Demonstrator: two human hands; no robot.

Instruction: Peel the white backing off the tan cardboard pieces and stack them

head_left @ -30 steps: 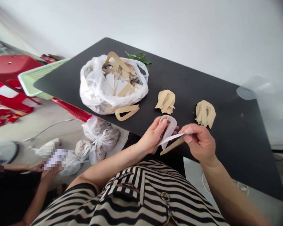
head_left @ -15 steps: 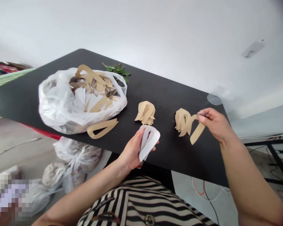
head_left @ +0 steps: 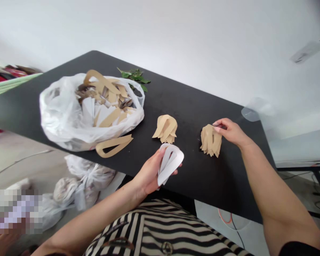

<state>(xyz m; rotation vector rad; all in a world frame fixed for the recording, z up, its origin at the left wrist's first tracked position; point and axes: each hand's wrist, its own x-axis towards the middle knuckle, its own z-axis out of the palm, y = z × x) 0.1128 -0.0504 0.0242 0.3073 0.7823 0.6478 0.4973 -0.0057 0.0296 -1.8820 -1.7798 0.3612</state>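
The background is taken up by a pale wall (head_left: 176,35). Below it, most of the view is filled by a black tabletop (head_left: 186,177), at whose near edge a black-and-cream striped garment (head_left: 173,227) is seen. The tabletop's left part is occupied by an open white plastic bag (head_left: 58,121), loosely filled with tan and white cut strips (head_left: 105,117). On the floor at lower left, knotted plastic bags (head_left: 89,181) are seen, and beside them a co-worker's hand (head_left: 5,241) is partly blurred out.

White looped strips (head_left: 172,167) are held in the left hand (head_left: 150,176) above the near edge, the fingers being closed around them from beneath. The right hand (head_left: 230,131) is placed at the upper right side of a right-hand pile of tan looped strips (head_left: 210,142); its thumb and forefinger are held narrowly apart there, but whether a strip is pinched cannot be told. A single tan loop (head_left: 100,150) is laid just beside the bag. Behind the bag, leafy green sprigs (head_left: 134,75) are spread. A smaller middle pile of tan looped strips (head_left: 165,128) is set between the bag and the right-hand pile.
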